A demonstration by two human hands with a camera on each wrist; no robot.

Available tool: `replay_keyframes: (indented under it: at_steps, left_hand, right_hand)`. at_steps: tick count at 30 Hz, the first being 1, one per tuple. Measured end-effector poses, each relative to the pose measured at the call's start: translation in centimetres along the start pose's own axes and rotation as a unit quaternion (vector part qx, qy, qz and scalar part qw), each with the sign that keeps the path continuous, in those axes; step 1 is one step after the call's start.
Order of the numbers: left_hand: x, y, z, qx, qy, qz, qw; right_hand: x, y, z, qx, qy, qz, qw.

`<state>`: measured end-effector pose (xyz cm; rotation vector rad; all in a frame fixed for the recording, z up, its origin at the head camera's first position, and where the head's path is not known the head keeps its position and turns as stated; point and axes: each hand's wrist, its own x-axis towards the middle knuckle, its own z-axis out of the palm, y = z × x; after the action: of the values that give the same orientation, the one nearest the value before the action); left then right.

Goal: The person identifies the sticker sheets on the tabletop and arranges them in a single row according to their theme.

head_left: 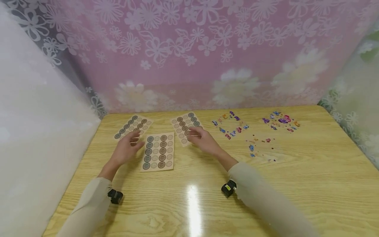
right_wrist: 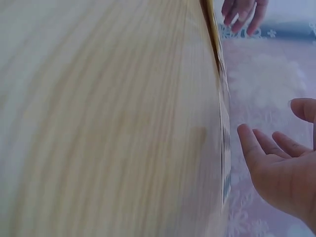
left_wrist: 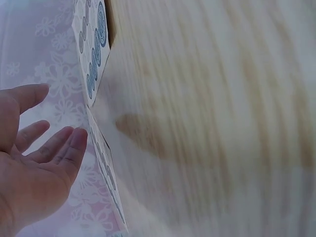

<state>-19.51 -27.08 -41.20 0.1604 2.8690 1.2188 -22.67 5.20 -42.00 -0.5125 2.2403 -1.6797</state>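
Three tan sheets with columns of round stickers in grey-blue, brown and pale tones lie on the wooden table. The front sheet [head_left: 159,152] lies between the two hands; behind it are a left sheet [head_left: 130,126] and a right sheet [head_left: 183,124]. My left hand [head_left: 126,148] hovers with loosely bent fingers between the front and left sheets. Over the right sheet, partly covering it, is my right hand [head_left: 204,141]. In the left wrist view the left hand [left_wrist: 47,158] holds nothing; the right wrist view shows the right hand [right_wrist: 281,168] likewise holding nothing, apart from the tabletop.
On the right of the table [head_left: 296,191] lie small colourful pieces: a ring [head_left: 222,130] of them, a cluster [head_left: 283,120] at the back right, and a looser scatter [head_left: 251,148] in front. Flowered curtains [head_left: 189,59] hang behind the table and at both sides.
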Motion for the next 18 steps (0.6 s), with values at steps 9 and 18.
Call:
replay_keyframes:
  at_steps: [9,18]
  left_hand:
    - [0.8,0.1,0.7,0.001,-0.004,0.0,1.0]
    - [1.4,-0.2,0.8,0.032,-0.017,-0.007,0.9993]
  right_hand:
    - [2.2,-0.4,2.9,-0.013,-0.008,0.012,0.9998]
    - [3.2,-0.9,4.2,-0.051,0.003,0.022,0.9984]
